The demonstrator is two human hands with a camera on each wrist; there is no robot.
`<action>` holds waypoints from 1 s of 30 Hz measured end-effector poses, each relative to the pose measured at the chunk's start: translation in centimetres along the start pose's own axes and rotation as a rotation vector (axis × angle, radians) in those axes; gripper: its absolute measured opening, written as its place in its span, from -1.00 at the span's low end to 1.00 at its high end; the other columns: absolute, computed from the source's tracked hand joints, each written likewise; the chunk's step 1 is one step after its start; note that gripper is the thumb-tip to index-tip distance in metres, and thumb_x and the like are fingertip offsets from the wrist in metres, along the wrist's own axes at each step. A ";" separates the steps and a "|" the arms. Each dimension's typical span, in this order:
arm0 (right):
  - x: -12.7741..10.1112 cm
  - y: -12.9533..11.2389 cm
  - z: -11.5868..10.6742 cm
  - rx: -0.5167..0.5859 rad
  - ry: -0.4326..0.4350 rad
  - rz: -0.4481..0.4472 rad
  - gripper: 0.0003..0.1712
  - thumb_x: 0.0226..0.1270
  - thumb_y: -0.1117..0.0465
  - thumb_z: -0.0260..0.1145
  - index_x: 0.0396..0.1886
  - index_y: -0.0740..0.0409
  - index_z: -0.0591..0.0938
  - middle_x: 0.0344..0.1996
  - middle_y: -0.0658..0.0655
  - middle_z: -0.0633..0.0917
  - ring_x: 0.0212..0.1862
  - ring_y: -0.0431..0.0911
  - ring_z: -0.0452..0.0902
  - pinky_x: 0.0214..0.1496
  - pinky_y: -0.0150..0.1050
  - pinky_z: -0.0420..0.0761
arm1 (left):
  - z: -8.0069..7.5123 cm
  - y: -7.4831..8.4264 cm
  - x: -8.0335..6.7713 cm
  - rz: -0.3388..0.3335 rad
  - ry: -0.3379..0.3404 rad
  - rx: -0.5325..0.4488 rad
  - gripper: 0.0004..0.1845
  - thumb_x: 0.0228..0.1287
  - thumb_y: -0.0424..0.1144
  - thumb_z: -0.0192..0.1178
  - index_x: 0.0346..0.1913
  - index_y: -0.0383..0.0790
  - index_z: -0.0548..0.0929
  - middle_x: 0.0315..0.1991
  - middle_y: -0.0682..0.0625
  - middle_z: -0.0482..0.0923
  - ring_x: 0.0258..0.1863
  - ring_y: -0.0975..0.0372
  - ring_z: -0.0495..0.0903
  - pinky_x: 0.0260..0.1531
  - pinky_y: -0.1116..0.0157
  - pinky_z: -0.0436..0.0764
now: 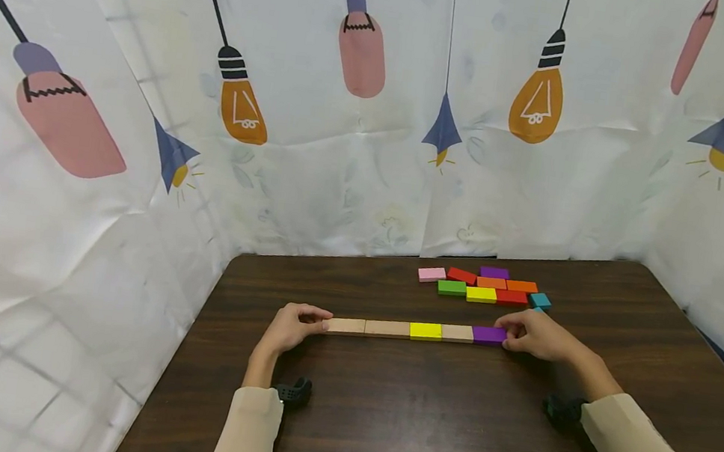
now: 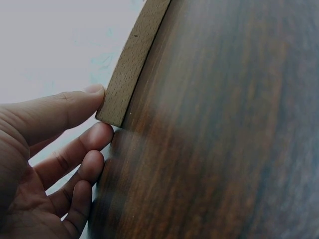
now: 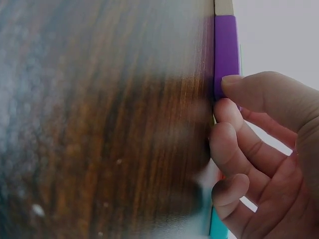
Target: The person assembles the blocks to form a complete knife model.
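In the head view, a straight row of flat blocks lies end to end across the table. From the left come two plain wooden blocks, the outer wooden block (image 1: 346, 326) and an inner one (image 1: 387, 329), then a yellow block (image 1: 426, 331), a shorter plain block (image 1: 457, 333) and a purple block (image 1: 489, 335). My left hand (image 1: 290, 329) pinches the row's left end, thumb on the outer wooden block's edge (image 2: 130, 64) and index fingertip at its end corner. At the right end, my right hand (image 1: 540, 335) pinches the purple block (image 3: 227, 55) between thumb and fingers.
Behind the row, a loose cluster includes a pink block (image 1: 432, 274), a green block (image 1: 452, 288), red blocks (image 1: 512, 298), orange blocks (image 1: 522, 286) and a teal block (image 1: 539, 301) close to my right hand. Beyond the dark wooden table (image 1: 392, 418) hangs a patterned curtain (image 1: 354, 180).
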State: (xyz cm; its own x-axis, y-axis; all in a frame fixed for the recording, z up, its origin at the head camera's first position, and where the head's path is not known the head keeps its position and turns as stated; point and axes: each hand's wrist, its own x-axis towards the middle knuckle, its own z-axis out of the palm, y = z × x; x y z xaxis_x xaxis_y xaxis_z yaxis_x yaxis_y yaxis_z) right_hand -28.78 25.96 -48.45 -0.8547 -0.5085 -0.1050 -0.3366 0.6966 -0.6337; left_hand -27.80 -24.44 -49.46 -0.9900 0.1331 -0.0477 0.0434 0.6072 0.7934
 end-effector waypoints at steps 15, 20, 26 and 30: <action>-0.6 0.0 -0.4 0.021 0.040 0.027 -0.60 0.25 0.11 0.38 0.04 0.16 0.59 -0.45 -0.02 0.56 -0.44 -0.21 0.43 -0.37 -0.36 0.47 | -0.1 0.1 -0.1 -0.012 -0.001 0.011 -0.82 0.14 -0.10 0.38 -0.17 0.15 0.77 -0.28 0.08 0.64 -0.35 0.19 0.54 -0.33 0.27 0.54; -1.2 0.0 -1.6 -0.021 0.152 0.057 -0.64 0.29 0.06 0.35 0.00 0.13 0.61 -0.40 -0.02 0.60 -0.39 -0.17 0.44 -0.36 -0.34 0.48 | -0.2 0.2 -0.2 -0.012 -0.005 0.006 -0.82 0.14 -0.11 0.37 -0.16 0.15 0.76 -0.27 0.09 0.66 -0.35 0.20 0.55 -0.32 0.27 0.54; -1.1 0.4 -3.2 -0.049 0.264 0.098 -0.63 0.33 0.07 0.31 0.01 0.21 0.61 -0.32 0.05 0.64 -0.31 -0.10 0.47 -0.29 -0.26 0.48 | -0.1 0.1 -0.2 -0.003 -0.008 -0.001 -0.81 0.14 -0.09 0.37 -0.15 0.14 0.76 -0.26 0.09 0.68 -0.35 0.21 0.57 -0.33 0.27 0.54; -0.8 1.0 -4.0 -0.049 0.298 0.120 -0.62 0.34 0.11 0.29 0.05 0.23 0.59 -0.26 0.11 0.67 -0.24 -0.05 0.52 -0.25 -0.23 0.51 | -0.1 0.1 -0.2 0.001 -0.004 -0.001 -0.82 0.15 -0.10 0.37 -0.16 0.14 0.77 -0.28 0.08 0.67 -0.36 0.20 0.55 -0.33 0.27 0.54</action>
State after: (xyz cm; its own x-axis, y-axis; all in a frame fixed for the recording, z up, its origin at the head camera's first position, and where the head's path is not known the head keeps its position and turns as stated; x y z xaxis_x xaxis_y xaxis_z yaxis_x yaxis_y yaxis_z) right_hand -30.03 29.03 -45.97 -0.9652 -0.2554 0.0569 -0.2386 0.7697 -0.5921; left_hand -27.60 -24.47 -49.29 -0.9893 0.1368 -0.0497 0.0440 0.6065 0.7939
